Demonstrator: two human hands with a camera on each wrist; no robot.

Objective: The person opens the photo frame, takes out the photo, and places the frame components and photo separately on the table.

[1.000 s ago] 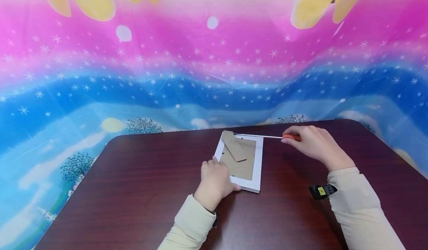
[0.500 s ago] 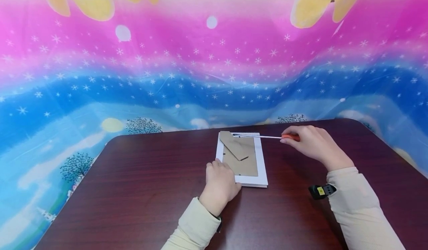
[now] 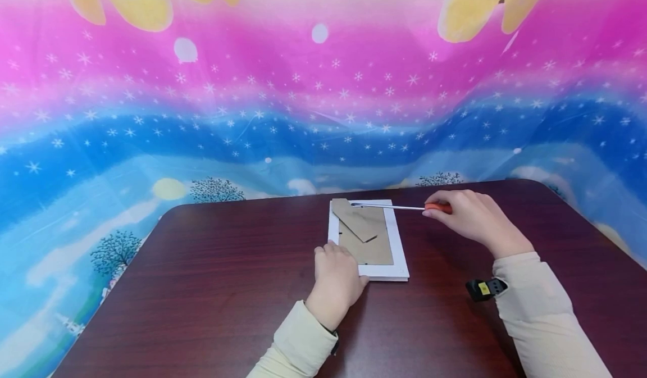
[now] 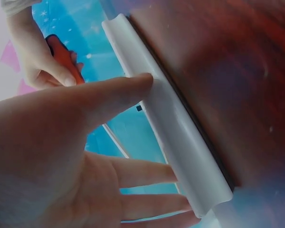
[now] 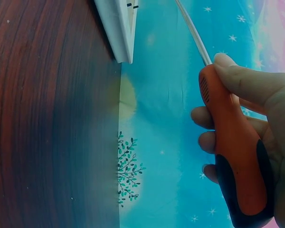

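Face down on the table lies a white picture frame (image 3: pixel 398 249), its brown backing board (image 3: pixel 376 256) and slanting stand leg (image 3: pixel 354 221) facing up. My left hand (image 3: pixel 335 282) holds its near left corner; in the left wrist view the thumb presses on the white edge (image 4: pixel 173 118) and the fingers reach along the adjoining side. My right hand (image 3: pixel 472 218) grips a screwdriver (image 5: pixel 240 156) by its orange and black handle. The thin metal shaft (image 3: pixel 391 206) points left across the frame's far end, its tip beside the top of the stand leg. Small dark tabs (image 3: pixel 340 233) show at the backing's edges.
The dark reddish wooden table (image 3: pixel 227 277) has rounded far corners. Behind it hangs a pink and blue printed cloth (image 3: pixel 303 114) with snowflakes and trees. A black strap device (image 3: pixel 485 289) sits at the right cuff.
The frame has turned on the table, its near end swinging right and slightly away. My left hand has moved right with it. The right hand and screwdriver have hardly moved.
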